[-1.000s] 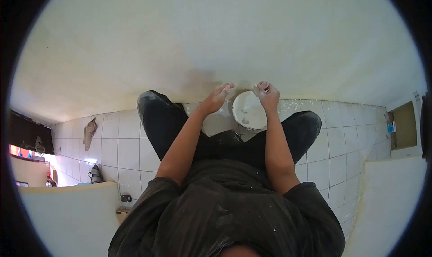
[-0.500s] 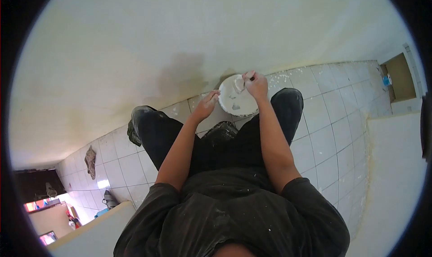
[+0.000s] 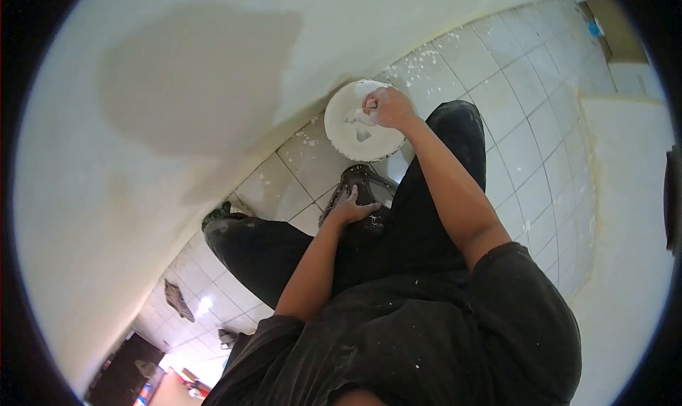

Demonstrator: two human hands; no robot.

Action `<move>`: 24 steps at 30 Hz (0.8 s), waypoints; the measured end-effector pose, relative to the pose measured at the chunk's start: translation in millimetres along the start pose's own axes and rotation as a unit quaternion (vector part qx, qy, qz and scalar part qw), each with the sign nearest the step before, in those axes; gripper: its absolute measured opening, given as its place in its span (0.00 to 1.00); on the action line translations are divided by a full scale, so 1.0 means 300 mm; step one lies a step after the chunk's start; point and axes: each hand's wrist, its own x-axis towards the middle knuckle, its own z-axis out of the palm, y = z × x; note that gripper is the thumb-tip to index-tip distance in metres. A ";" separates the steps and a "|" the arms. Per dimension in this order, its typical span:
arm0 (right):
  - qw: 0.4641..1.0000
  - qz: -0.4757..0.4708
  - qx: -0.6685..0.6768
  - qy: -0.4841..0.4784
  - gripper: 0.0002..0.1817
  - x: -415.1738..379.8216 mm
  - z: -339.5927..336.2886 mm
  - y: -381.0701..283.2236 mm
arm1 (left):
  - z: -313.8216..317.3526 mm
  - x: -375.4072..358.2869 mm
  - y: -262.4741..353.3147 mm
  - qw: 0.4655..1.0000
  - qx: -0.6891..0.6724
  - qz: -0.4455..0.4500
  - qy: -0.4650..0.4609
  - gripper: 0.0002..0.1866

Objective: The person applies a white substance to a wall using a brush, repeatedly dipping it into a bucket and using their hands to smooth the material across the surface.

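My right hand (image 3: 389,107) is closed over the upper right of a round white bucket (image 3: 344,147), gripping what looks like a putty knife coated in white paste; the fist hides most of it. White paste (image 3: 347,115) fills the bucket, with a few grey patches on its surface. Below the bucket, between my knees, is a dark, paste-spotted low stool (image 3: 364,186). My left hand (image 3: 352,208) lies on it with thumb and fingers spread, and whitish residue shows on the skin.
A pale wall (image 3: 213,72) rises just beyond the bucket and casts back a large shadow. White splashes dot the floor tiles (image 3: 522,125). A brown rag (image 3: 177,299) lies at lower left, and a low white partition (image 3: 625,214) stands at right.
My left hand has left the bucket's rim and come down onto the stool. My right hand stays closed over the bucket. The view has tilted, and the shadow on the wall is larger.
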 end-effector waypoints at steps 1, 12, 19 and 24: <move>1.000 0.002 0.002 -0.007 0.07 0.004 0.004 -0.006 | -0.008 -0.012 -0.001 0.999 -0.026 -0.027 -0.030 0.75; 0.990 0.136 -0.006 0.042 0.09 -0.098 0.073 -0.082 | -0.063 -0.165 -0.089 0.989 -0.121 -0.058 -0.060 0.73; 0.958 0.261 0.070 0.092 0.05 -0.202 0.113 -0.194 | -0.114 -0.184 -0.353 0.993 0.052 -0.075 -0.076 0.74; 0.948 0.290 0.066 0.115 0.06 -0.247 0.188 -0.218 | -0.107 -0.177 -0.484 0.981 0.145 -0.052 -0.116 0.76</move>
